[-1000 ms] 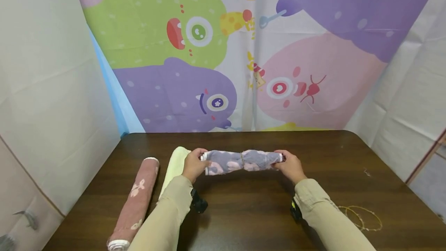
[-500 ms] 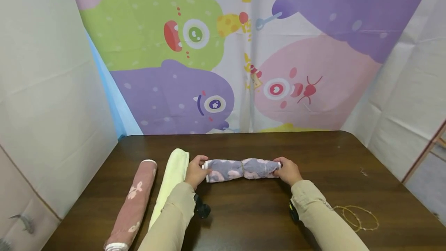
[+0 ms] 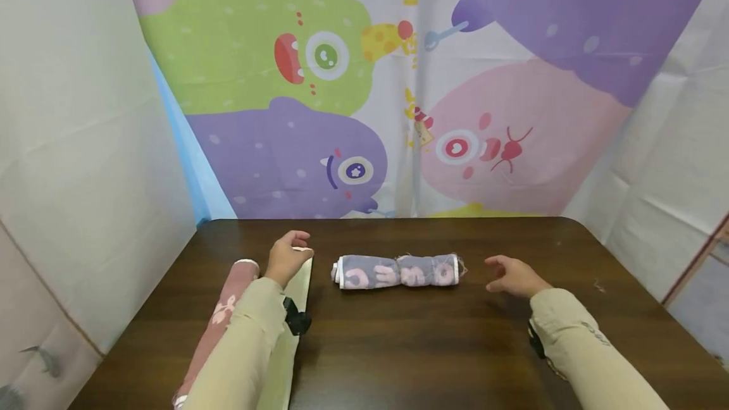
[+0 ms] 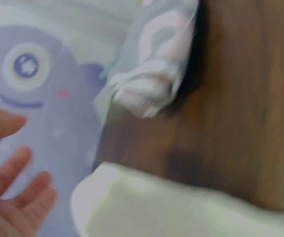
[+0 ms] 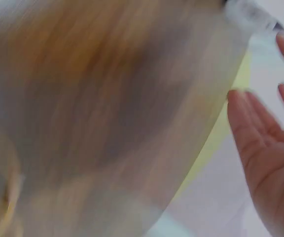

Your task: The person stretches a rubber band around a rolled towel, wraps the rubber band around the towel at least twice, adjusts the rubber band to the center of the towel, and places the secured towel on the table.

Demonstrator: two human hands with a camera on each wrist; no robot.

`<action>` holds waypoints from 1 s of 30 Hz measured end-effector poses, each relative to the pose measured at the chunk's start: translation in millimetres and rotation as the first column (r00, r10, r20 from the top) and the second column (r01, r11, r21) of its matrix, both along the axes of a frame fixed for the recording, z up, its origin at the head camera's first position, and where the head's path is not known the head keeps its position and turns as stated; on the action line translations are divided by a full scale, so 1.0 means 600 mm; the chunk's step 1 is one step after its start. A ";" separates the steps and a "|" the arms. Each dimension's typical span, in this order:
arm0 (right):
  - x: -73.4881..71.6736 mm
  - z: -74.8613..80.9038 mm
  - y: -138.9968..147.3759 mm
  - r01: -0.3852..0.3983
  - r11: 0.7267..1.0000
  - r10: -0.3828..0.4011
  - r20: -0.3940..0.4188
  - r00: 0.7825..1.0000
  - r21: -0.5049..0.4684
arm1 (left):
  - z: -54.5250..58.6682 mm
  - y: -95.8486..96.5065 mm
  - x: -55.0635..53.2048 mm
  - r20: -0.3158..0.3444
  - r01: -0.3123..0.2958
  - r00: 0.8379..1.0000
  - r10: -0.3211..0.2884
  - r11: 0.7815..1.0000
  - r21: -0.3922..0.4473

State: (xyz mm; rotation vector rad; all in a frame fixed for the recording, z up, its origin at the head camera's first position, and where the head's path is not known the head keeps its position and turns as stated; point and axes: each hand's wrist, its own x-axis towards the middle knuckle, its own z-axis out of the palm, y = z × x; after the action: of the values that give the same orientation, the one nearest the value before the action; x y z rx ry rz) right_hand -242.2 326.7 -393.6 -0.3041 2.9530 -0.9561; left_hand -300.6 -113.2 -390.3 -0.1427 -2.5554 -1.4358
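Observation:
A grey rolled towel (image 3: 370, 272) with pink patterns lies crosswise on the table, cinched at its middle by a thin tie. My left hand (image 3: 286, 258) is above the far end of a pale yellow rolled towel (image 3: 280, 359). Its fingers are spread and hold nothing in the left wrist view, where the yellow towel lies beside the hand. To the right of the grey towel, apart from it, hovers my right hand (image 3: 517, 277) with loosely bent fingers and nothing in them. The right wrist view is blurred. My left forearm covers part of the yellow towel.
A dusty-pink rolled towel (image 3: 224, 309) with white motifs lies at the left, partly behind my left sleeve. Gold-coloured loops (image 5: 6, 197) appear blurred in the right wrist view. The brown table (image 3: 433, 347) ends at a cartoon-printed curtain (image 3: 307, 163).
Both hands lowered the grey towel to the table and let go of it. The left hand moved left to the yellow towel; the right hand drew away to the right.

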 end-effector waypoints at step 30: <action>0.177 -0.042 0.180 -0.187 0.969 0.211 0.145 0.967 -0.164 | -0.065 -0.088 -0.007 0.344 0.185 0.929 -0.140 0.977 -0.104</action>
State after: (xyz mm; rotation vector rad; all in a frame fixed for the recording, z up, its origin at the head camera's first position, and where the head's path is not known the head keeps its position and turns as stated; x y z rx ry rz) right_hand -136.3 434.6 -418.9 -0.4932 2.6504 -1.1169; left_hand -304.5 -166.0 -429.4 -0.1453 -2.9833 -1.4507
